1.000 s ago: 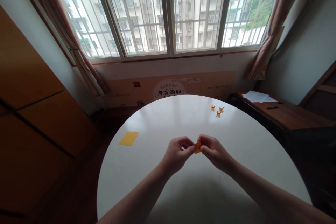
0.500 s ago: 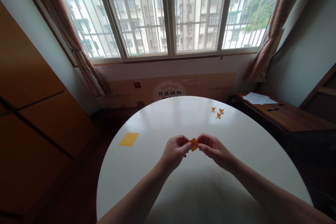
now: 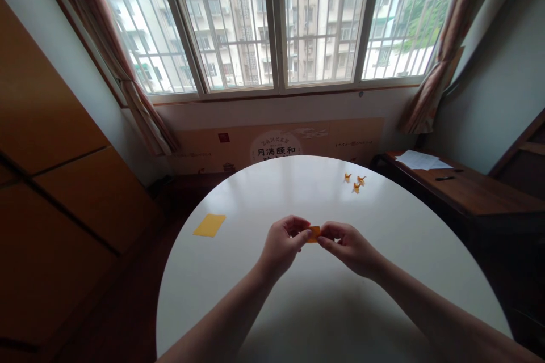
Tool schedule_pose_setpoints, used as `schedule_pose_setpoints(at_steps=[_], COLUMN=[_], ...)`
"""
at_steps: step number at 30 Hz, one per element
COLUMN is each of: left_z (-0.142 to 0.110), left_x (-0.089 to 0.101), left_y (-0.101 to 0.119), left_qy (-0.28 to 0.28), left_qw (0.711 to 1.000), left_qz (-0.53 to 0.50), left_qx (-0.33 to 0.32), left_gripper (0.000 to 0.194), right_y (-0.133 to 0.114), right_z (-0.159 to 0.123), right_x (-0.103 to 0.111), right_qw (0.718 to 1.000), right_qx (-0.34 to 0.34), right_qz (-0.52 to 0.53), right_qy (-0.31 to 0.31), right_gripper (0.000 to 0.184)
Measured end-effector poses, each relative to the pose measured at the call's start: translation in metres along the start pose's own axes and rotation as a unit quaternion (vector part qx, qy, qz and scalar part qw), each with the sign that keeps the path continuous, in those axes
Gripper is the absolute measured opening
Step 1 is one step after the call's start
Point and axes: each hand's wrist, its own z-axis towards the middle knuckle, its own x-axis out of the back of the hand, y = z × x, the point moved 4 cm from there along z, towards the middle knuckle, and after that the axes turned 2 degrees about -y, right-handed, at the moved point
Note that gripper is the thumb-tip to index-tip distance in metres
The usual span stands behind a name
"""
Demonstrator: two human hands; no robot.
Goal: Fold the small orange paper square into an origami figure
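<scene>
A small piece of folded orange paper [image 3: 314, 234] is held up between my two hands, over the middle of the white round table [image 3: 238, 306]. My left hand [image 3: 286, 239] pinches its left side between thumb and fingers. From the right, my right hand [image 3: 343, 243] pinches the opposite side the same way. The fingertips cover both ends of the paper, so its exact folds are hard to make out.
A flat yellow paper square [image 3: 209, 226] lies near the table's left edge. Three small folded orange paper birds [image 3: 356, 187] stand at the back right. Beyond, a brown wooden table [image 3: 481, 184] carries white sheets [image 3: 421, 160] and a dark pen-like object [image 3: 445, 178].
The orange paper has turned from a diamond, corner up, to lie with its upper edge roughly level. My right hand has shifted slightly left and down; both hands keep their pinch.
</scene>
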Motion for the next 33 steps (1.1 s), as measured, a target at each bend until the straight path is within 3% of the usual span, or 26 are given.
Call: schedule_pose_setpoints(at_steps=[5,11,20,26,33], left_z=[-0.005,-0.016,-0.020,-0.034,-0.042], left_x=[-0.001,0.004,-0.002,-0.007,-0.008], left_y=[0.007,0.033,0.038,0.055,0.062], left_qy=[0.001,0.068,0.045,0.063,0.027], left_qw=[0.997,0.975,0.974,0.932,0.870], left_qz=[0.035,0.143,0.135,0.182,0.251], left_qx=[-0.064,-0.157,-0.175,-0.306,-0.423], left_gripper=[0.024,0.006,0.009,0.007,0.020], right_y=[0.003,-0.003,-0.012,-0.021,-0.028], right_z=[-0.002,-0.005,-0.011,-0.015,-0.018], right_x=[-0.005,-0.008,-0.008,-0.011,-0.012], right_qw=[0.998,0.988,0.987,0.983,0.980], right_qx=[-0.026,-0.029,-0.010,0.003,0.022], right_qz=[0.056,0.146,0.149,0.177,0.190], right_qy=[0.002,0.040,0.056,0.058,0.062], right_gripper=[0.028,0.030,0.030,0.028,0.027])
